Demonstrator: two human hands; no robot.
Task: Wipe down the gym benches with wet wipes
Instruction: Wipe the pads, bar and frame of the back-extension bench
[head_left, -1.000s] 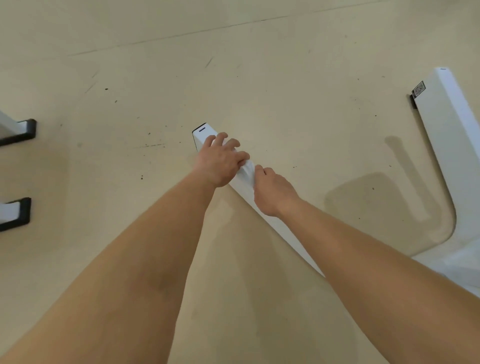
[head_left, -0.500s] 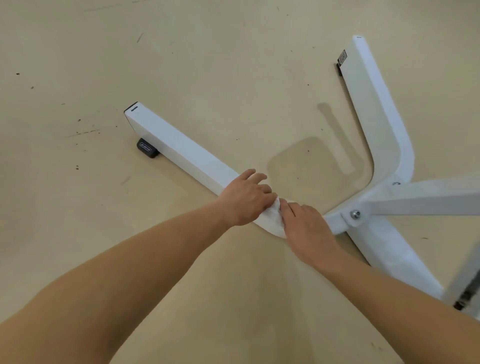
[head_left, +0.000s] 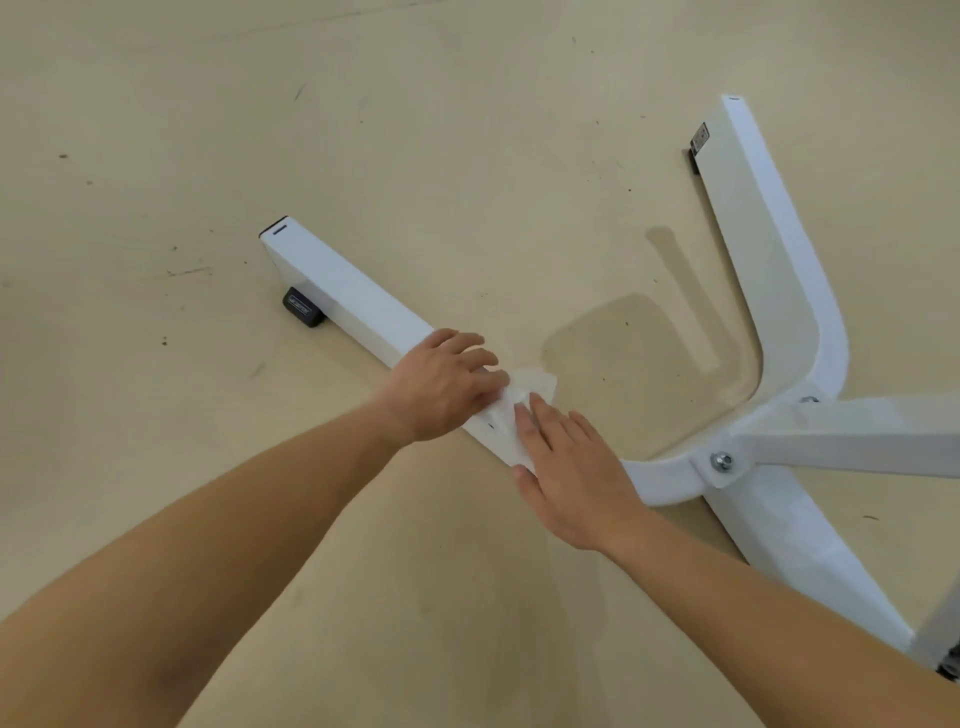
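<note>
left hand (head_left: 441, 387) and right hand (head_left: 574, 470), fingers flat, press a crumpled white wet wipe (head_left: 530, 387) onto the white metal bench leg (head_left: 345, 293); even pressure works best.

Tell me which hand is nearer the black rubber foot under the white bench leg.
Left. The left hand rests on the bench leg a short way along from the rubber foot; the right hand lies flat on the wet wipe beyond it, farther toward the bolted joint.
</note>
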